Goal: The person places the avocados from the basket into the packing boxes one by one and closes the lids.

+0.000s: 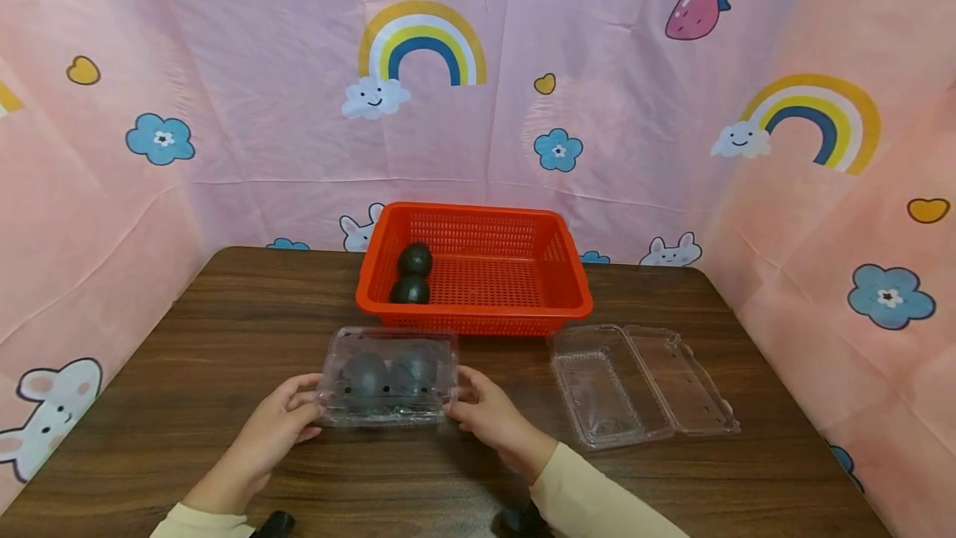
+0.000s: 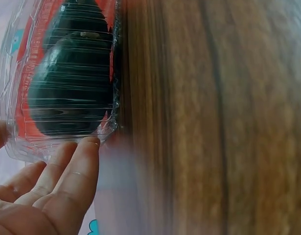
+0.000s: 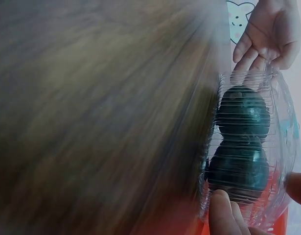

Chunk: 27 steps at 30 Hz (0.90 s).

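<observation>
A closed clear plastic clamshell box (image 1: 386, 339) with two dark green avocados (image 1: 366, 376) inside is held at both ends near the middle of the table. My left hand (image 1: 280, 422) grips its left end, thumb on the lid side and fingertips against the end wall, as the left wrist view shows. At the opposite end, my right hand (image 1: 493, 418) pinches the box between thumb and fingers. Through the ribbed wall the avocados (image 3: 238, 169) sit side by side in the right wrist view.
Behind the box stands a red plastic basket (image 1: 478, 324), two more avocados (image 1: 412, 290) at its left side. A second clear clamshell (image 1: 612, 430) lies unfolded on the brown wooden table (image 1: 187, 339) to the right. Printed pink cloth (image 1: 463, 148) hangs around the table.
</observation>
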Available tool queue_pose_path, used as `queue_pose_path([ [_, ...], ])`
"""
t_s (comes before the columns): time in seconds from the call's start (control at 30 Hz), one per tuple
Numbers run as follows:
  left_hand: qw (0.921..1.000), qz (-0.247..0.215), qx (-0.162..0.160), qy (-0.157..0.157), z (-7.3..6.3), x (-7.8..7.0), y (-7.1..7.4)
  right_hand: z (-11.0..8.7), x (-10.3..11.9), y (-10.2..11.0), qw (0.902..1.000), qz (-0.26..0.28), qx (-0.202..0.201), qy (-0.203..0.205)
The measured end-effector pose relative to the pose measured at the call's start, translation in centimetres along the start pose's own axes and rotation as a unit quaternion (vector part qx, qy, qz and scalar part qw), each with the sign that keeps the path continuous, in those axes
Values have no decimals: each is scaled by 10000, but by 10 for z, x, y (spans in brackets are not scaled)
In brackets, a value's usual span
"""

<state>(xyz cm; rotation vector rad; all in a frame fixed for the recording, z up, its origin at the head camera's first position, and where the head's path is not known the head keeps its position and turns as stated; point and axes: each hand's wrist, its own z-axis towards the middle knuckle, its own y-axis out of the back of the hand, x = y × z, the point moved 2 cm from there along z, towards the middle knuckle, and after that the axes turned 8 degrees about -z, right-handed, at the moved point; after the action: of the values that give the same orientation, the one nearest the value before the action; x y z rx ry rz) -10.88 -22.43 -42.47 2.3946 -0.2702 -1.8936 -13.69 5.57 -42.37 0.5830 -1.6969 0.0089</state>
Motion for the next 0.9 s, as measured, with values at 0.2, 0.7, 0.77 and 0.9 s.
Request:
queue_pose_path([
  [0.2,9999,98,-41,52,1,1,6,3,4,-6,10000,80,34,-4],
  [0.7,9999,36,-104,67,1,3,18,9,8,-18,10000,48,34,78],
  [0.77,9999,57,-122,93,2,3,19,11,8,-19,9999,47,30,92],
  [0.9,9999,67,-127,78,2,4,21,13,8,-22,9999,77,31,86],
])
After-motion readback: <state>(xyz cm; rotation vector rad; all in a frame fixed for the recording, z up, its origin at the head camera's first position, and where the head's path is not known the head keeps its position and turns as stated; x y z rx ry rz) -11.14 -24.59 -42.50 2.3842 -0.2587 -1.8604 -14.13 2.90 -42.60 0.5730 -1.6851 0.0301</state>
